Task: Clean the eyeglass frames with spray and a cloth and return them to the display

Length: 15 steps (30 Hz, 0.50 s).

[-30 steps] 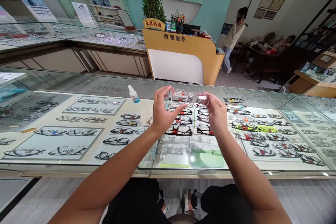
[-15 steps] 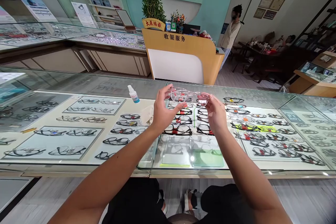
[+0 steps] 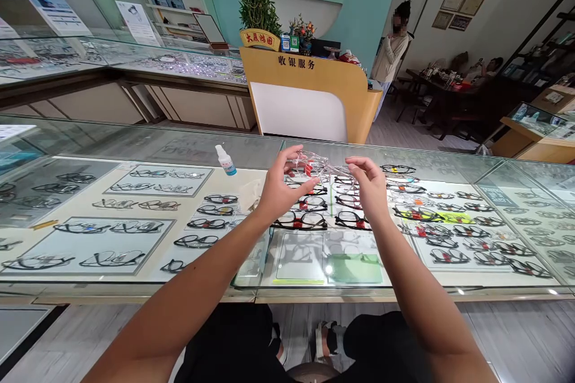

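Above the glass display counter (image 3: 314, 297), our left hand (image 3: 282, 187) has fingers and thumb clamped on one end of the clear-framed eyeglasses (image 3: 314, 160). Our right hand (image 3: 372, 184) is at the other end, fingers bent; we cannot tell whether they grip it. Black-framed eyeglasses (image 3: 302, 221) lie in rows below. Leftward, a spray bottle (image 3: 226, 160) stands upright.

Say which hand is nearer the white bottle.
Left. The left hand is right of the bottle, holding clear glasses; the right hand is farther right, near their other end.
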### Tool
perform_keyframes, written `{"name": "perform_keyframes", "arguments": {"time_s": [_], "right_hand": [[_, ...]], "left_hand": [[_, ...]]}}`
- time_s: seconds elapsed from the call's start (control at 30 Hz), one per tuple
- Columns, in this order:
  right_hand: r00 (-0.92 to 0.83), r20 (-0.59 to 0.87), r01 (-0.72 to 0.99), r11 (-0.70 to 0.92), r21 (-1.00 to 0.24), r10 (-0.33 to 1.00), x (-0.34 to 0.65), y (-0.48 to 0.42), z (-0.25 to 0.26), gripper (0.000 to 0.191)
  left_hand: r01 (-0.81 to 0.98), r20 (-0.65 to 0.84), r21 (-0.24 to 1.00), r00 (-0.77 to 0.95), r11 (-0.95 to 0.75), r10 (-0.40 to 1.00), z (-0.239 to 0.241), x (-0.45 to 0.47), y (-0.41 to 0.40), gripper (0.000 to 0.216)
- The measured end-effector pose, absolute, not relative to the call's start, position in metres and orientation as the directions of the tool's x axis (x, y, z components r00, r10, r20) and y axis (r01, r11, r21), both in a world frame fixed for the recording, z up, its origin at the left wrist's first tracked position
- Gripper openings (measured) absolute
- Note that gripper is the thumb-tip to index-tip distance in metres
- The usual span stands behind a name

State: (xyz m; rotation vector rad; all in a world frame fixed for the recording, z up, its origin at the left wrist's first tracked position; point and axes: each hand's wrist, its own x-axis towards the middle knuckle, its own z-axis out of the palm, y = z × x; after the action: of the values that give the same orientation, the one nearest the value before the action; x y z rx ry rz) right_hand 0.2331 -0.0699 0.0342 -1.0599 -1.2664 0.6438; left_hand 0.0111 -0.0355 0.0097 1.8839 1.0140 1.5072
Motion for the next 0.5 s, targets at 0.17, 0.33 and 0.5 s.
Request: {"name": "perform_keyframes", "arguments": {"time_s": [0.17,0.33,0.5], "right_hand": [[0.016,0.544,0.297,0.516,-0.804,0.839,0.2314,-0.0699,0.0345,0.013],[-0.066,0.445,0.205,0.449,-0.87,0.893,0.2321,-0.0655,0.0293,0.018],[-0.195,0.282,0.046,0.296,-0.954,0.939,0.2339,-0.0638,0.0266,0.018]], "left_hand": [[0.248,0.547,0.772,0.209,-0.585,0.81,0.0111,0.0109,-0.0383,0.081],[0.084,0.516,0.827,0.278,-0.556,0.81,0.0127,0.0117,-0.0385,0.08],[-0.117,0.496,0.864,0.362,-0.49,0.789,0.0118,0.012,-0.034,0.078]]}}
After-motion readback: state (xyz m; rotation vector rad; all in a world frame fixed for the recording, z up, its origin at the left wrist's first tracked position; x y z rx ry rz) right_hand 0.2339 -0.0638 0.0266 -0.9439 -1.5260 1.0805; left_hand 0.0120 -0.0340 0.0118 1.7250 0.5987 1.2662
